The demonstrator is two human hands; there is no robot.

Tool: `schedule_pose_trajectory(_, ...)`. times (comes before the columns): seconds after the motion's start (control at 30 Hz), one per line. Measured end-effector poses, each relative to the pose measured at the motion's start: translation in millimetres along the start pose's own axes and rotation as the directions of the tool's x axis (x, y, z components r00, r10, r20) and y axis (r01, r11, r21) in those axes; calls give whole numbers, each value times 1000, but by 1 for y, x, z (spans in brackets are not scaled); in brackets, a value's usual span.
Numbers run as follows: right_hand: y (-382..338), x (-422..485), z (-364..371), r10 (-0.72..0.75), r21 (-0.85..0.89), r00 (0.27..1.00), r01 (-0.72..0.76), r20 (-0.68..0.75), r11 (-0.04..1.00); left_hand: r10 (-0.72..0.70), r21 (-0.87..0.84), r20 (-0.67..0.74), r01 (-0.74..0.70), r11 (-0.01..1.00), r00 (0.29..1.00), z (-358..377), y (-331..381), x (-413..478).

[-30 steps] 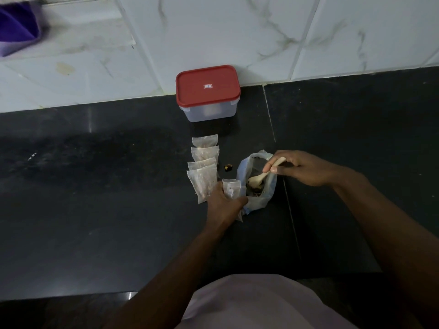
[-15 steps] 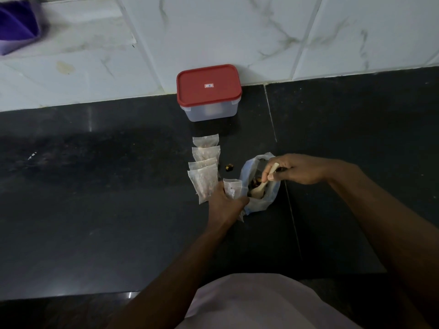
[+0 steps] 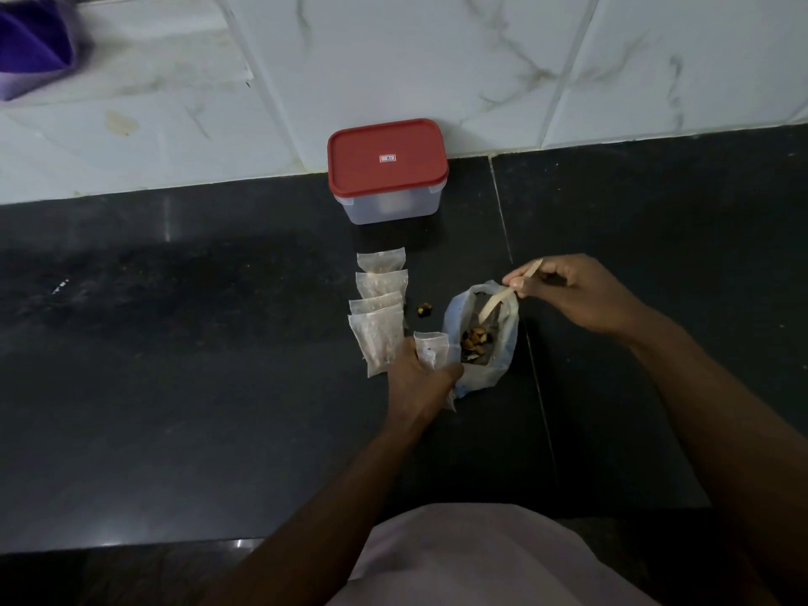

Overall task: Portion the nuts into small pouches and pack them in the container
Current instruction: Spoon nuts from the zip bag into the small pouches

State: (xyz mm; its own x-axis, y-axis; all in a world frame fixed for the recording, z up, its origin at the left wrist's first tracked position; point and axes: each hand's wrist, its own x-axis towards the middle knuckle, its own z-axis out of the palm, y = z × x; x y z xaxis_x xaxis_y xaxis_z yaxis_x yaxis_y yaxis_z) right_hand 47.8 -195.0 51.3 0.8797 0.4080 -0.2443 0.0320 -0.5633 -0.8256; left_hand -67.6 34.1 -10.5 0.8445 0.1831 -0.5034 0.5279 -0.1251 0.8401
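My left hand (image 3: 419, 373) grips a small clear pouch (image 3: 432, 347) upright on the black counter. Right beside it stands an open plastic bag (image 3: 485, 343) with mixed nuts (image 3: 474, 338) in its bottom. My right hand (image 3: 577, 295) pinches the handle of a wooden spoon (image 3: 503, 297), whose bowl dips into the bag's mouth. Several filled pouches (image 3: 378, 308) lie in an overlapping row to the left of the bag. A clear container with a red lid (image 3: 387, 157), closed, stands against the wall behind them.
A few loose nuts (image 3: 424, 309) lie on the counter (image 3: 196, 365) between the pouch row and the bag. White marbled tiles (image 3: 481, 59) form the back wall. A purple cloth (image 3: 30, 45) hangs at the top left. The counter's front edge runs near my body.
My right hand has lifted and drawn back to the right, raising the spoon so it stands steeper in the bag's mouth. My left hand and its pouch have stayed put.
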Motion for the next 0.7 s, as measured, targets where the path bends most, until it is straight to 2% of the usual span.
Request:
schedule_pose_trajectory(0.17,9,-9,12,-31,-101,962,3,-272,995,-8,2,11,8,1000,1000,2,3,2)
schedule_pose_trajectory(0.27,11,-16,24,2,-66,922,-30,-388,997,5,8,-9,-5,1000,1000,5,4,4)
schedule_pose_trajectory(0.4,18,-28,43,12,-109,892,-69,-452,992,4,8,-23,-4,1000,1000,8,5,7)
schedule_pose_trajectory(0.57,28,-39,63,8,-95,849,-68,-528,993,-33,-38,-24,32,999,999,7,6,9)
schedule_pose_trajectory(0.7,32,-43,76,72,-31,818,-109,-571,994,-39,-67,-6,38,997,999,7,7,8)
